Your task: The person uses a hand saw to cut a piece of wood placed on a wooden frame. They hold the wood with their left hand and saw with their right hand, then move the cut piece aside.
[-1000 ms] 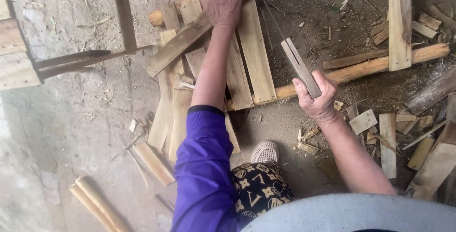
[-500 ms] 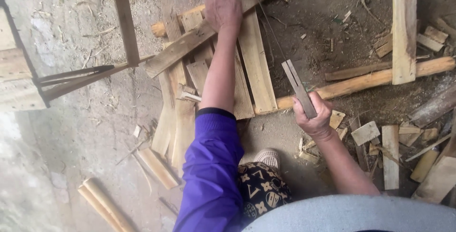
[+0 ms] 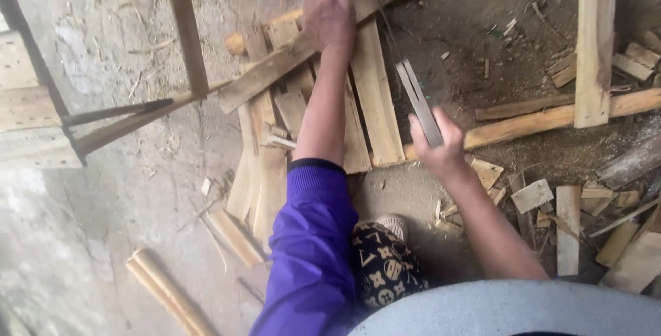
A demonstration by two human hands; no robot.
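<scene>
My left hand (image 3: 329, 16) presses flat on a long slanted wooden slat (image 3: 275, 67) that lies across a pile of planks (image 3: 375, 95). A purple sleeve (image 3: 313, 239) covers that arm up to the elbow. My right hand (image 3: 441, 147) grips the grey flat handle of a saw (image 3: 418, 102). Its thin blade runs up and away toward the top of the slat, close to my left hand. A round pole (image 3: 544, 121) lies behind the right hand.
A dark wooden frame (image 3: 186, 33) stands at the left with pale boards (image 3: 27, 109) beside it. Offcuts and wood scraps (image 3: 571, 205) litter the dirt at the right. A long upright plank (image 3: 593, 40) lies at top right. My shoe (image 3: 396, 226) is below the planks.
The view has shifted slightly; my left hand stays pressed on the slat. My right hand with the saw has moved a little down and toward me.
</scene>
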